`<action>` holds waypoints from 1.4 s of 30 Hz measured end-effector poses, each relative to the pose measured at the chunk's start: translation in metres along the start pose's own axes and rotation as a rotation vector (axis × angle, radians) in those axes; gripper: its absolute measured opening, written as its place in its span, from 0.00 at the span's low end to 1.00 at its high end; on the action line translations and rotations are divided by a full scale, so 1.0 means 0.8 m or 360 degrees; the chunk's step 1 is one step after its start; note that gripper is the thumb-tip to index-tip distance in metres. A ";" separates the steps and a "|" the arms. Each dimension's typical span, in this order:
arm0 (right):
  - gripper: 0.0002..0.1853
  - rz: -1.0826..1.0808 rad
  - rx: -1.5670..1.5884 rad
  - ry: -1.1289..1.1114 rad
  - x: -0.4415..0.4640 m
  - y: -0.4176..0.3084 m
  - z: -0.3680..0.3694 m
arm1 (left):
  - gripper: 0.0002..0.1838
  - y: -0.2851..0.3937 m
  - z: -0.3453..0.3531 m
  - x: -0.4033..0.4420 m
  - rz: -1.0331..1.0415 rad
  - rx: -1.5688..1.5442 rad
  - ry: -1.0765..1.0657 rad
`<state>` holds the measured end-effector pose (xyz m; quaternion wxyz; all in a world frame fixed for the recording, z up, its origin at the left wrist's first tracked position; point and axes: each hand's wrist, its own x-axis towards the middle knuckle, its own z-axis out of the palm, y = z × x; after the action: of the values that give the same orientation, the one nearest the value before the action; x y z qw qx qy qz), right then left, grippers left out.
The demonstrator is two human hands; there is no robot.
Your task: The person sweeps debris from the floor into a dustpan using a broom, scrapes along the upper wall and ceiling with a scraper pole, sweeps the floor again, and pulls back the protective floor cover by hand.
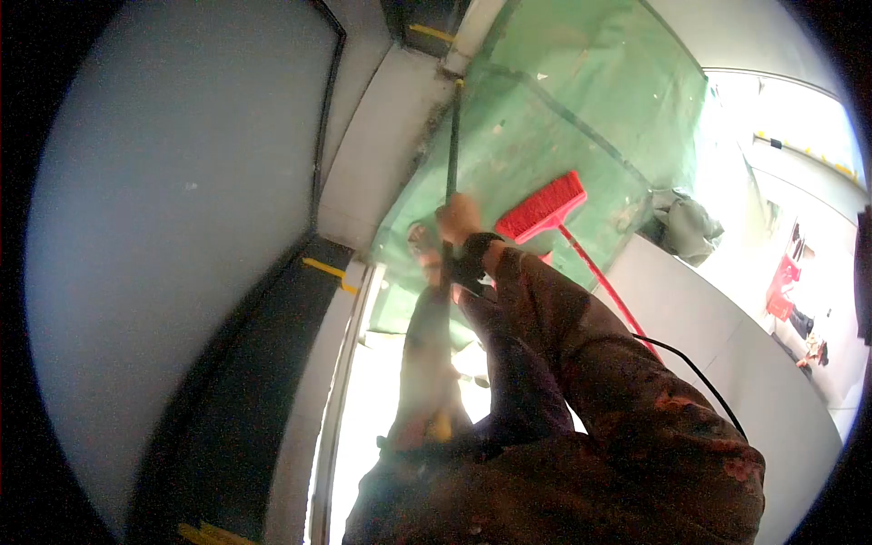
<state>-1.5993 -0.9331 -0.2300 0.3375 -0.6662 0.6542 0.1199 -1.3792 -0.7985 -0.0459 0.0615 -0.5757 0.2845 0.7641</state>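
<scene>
My right hand is wrapped round a dark, thin pole with a yellowish tip at its far end. The pole runs from the base of the wall down in front of my legs, where its near part blurs. A dark band circles my right wrist below the patterned sleeve. My left hand cannot be made out among the blur and glare low in the view. To the right of my right hand lies a red broom, bristles turned up and left, its red handle slanting toward my right arm.
A stained green sheet covers the floor ahead, with a crumpled grey-green bundle at its right edge. A large grey panel stands on the left. Pale panels and a black cable are at the right; red items lie beyond.
</scene>
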 end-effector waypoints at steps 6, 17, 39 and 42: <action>0.12 0.0423 0.0734 0.0315 -0.010 0.001 -0.008 | 0.20 0.036 0.004 -0.009 0.0244 0.0238 -0.0071; 0.13 0.0416 0.0551 0.0242 0.083 0.074 0.020 | 0.19 0.136 0.025 0.028 0.0068 -0.0366 -0.0083; 0.07 0.0247 0.0392 0.0223 -0.031 -0.008 0.014 | 0.21 0.023 0.008 -0.046 -0.0161 0.0025 0.0217; 0.11 0.0272 0.0362 0.0591 -0.024 0.018 0.012 | 0.16 0.117 0.032 -0.038 0.0191 -0.0060 -0.0008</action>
<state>-1.6121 -0.9106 -0.2300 0.2729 -0.5766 0.7684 -0.0509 -1.4304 -0.8560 0.0208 0.0055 -0.5567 0.3039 0.7731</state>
